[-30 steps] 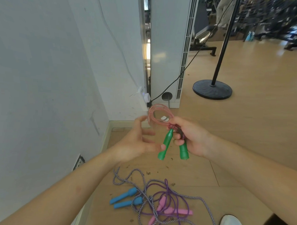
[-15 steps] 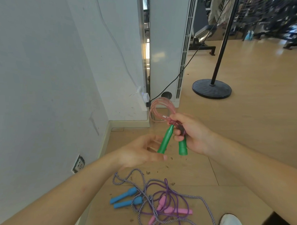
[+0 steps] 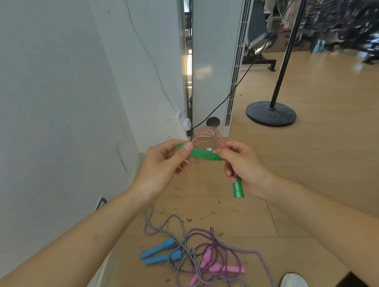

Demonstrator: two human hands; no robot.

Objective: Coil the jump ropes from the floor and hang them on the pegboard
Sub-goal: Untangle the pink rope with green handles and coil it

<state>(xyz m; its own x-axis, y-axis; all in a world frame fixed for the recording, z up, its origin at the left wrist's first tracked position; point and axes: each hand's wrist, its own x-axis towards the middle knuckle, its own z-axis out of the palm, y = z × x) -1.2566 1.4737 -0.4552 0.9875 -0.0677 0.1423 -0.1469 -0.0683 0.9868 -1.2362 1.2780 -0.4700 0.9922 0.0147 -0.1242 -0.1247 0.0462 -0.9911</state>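
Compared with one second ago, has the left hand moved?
Yes. The left hand rose toward the white plug on the wall and now pinches a green handle.

Premises: a gym or fitness room. Evidence: a black padded weight bench on a steel frame [image 3: 257,38] at the rear, blurred dark exercise machines [image 3: 360,24] beyond it, a pale wooden plank floor [image 3: 323,158] throughout, and tangled purple jump ropes with blue and pink handles [image 3: 191,257] lying on that floor.

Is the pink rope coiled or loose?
Coiled: the rope loops bunch at the right hand; left hand pinches one green handle.
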